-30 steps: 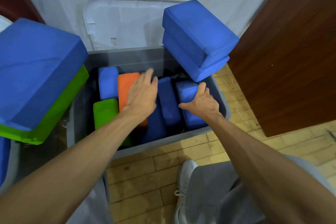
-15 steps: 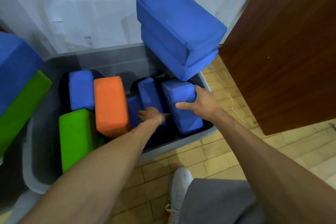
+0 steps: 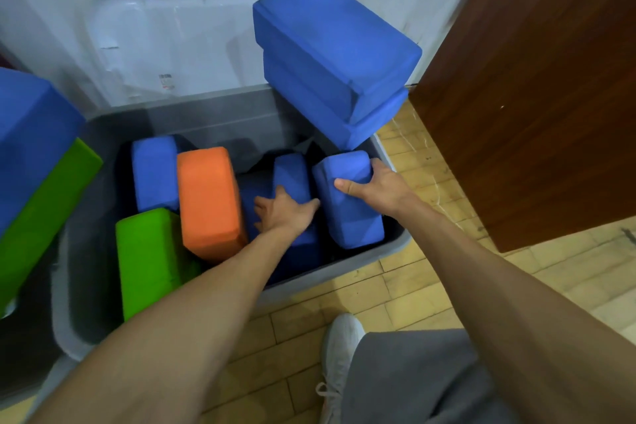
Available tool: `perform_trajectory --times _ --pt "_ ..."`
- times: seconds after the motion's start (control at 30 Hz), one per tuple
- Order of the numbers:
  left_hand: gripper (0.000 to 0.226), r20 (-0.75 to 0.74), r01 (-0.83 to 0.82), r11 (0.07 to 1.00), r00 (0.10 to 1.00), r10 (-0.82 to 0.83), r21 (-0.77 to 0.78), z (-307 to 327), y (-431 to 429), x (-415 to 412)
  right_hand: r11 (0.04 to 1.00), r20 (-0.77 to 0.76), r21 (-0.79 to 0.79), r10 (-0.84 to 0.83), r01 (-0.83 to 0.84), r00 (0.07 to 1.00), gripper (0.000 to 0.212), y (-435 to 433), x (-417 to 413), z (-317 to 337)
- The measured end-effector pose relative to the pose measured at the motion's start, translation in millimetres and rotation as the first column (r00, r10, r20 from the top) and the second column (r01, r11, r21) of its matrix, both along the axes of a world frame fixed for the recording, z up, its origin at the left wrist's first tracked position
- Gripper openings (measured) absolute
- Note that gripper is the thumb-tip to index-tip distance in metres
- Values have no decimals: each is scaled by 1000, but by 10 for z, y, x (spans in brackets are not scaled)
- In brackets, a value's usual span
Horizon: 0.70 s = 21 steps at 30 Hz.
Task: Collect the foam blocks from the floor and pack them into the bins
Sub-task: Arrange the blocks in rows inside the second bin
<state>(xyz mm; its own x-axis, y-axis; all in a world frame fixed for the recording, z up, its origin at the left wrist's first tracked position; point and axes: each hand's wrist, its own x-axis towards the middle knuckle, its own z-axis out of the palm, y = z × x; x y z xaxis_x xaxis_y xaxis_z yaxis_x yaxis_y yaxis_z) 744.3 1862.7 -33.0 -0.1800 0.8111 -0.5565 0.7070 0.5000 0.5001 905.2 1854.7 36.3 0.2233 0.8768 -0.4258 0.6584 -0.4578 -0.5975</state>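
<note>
Left hand (image 3: 284, 215) moved onto middle block (image 3: 290, 170); right hand (image 3: 375, 188) still grips end block (image 3: 349, 220).

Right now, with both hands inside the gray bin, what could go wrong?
The two stacked blue blocks sit tilted at the far right corner of the gray bin, just above the right hand. A bump may tip them onto the floor. The end blue block that this hand grips stands close against the bin wall and may wedge instead of lying flat.
</note>
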Motion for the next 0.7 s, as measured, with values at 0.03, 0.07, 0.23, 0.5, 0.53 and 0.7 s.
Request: perform_trajectory --times 0.03,0.07,0.23,0.5,0.53,0.7 --pt "84 -32 44 999 999 -44 -3 73 39 -5 999 -3 -27 -16 16 1000 90 -13 -21 15" --pt "85 -61 93 996 994 -94 -15 134 81 -10 998 -14 -54 -25 24 1000 94 -26 -46 19" --pt "87 -49 133 987 989 -138 -94 196 241 -102 1000 113 -29 12 -9 994 73 -25 -188 -54" --pt "99 502 -281 953 811 300 -115 -142 -37 -255 992 109 80 -103 95 989 41 30 -230 -181" --pt "95 527 -254 962 807 268 -100 -135 -77 -275 992 108 87 -101 92 989 39 31 -223 -189" --pt "76 611 -224 974 769 186 -15 -83 -194 -253 992 -6 11 -125 125 992 51 -45 -215 -232"
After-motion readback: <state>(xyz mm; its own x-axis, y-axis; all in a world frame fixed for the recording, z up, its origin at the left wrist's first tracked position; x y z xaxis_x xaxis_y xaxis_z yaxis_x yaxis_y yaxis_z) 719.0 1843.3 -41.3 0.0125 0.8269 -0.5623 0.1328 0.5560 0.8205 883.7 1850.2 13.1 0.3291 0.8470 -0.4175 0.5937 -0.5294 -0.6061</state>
